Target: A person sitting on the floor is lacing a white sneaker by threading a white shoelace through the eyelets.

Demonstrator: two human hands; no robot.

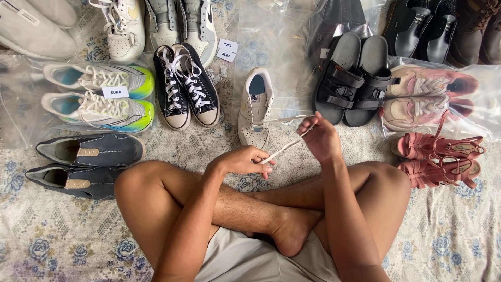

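Head view: a person sits cross-legged on a patterned rug (pixel 459 240), shoes laid in rows toward its far edge.
Sneaker: 1 white sneaker (pixel 254 107) lies near the rug's middle, toe toward the person, between black high-tops (pixel 187 86) and black sandals (pixel 355 78).
Lace: a white lace (pixel 284 147) runs taut from the sneaker's eyelets to both hands.
Left hand: left hand (pixel 244 161) pinches the lace's near end, fingers curled.
Right hand: right hand (pixel 319 138) pinches it higher up, closer to the shoe.
Risk 1: a hard pull could drag the light sneaker sideways; nothing holds it down.
Risk 2: a loose pinch could let the lace slip from the fingers.
Risk 3: slack may snag the plastic bag (pixel 284 47) beside it.
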